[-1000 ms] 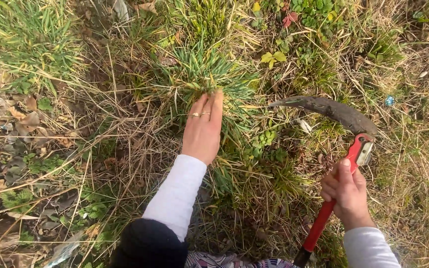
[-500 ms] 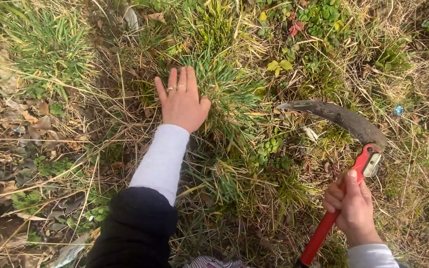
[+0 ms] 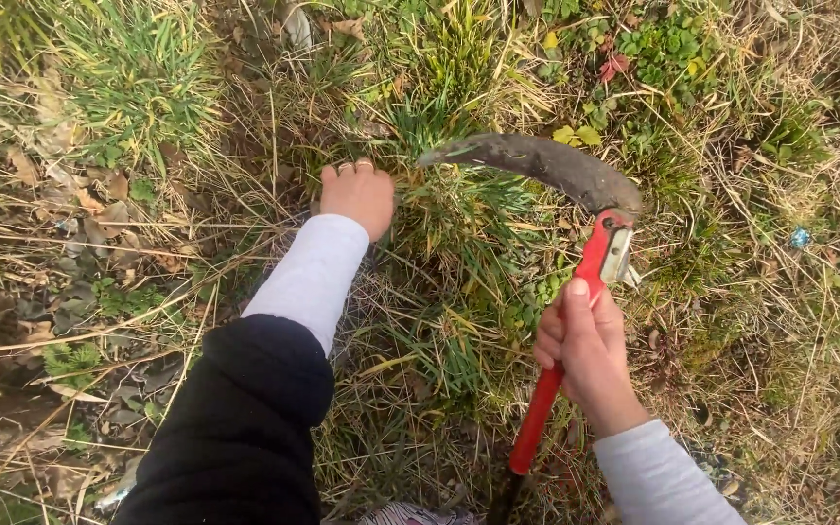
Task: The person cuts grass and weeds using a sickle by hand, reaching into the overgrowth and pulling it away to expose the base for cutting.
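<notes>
Dry brown leaves (image 3: 60, 224) and straw lie at the far left, below a green grass clump (image 3: 138, 68). Next we see our left hand (image 3: 357, 194), in a white cuff under a black sleeve, its grip curled shut around the base of a grass tuft (image 3: 449, 209); the fingertips are hidden among the blades. Just to the right, the sickle (image 3: 576, 253) has its dark curved blade arching over that tuft, tip pointing left. Our right hand (image 3: 580, 350) has its grip wrapped tight round the sickle's red handle, thumb laid along it. Small leafy weeds (image 3: 668, 49) grow beyond.
</notes>
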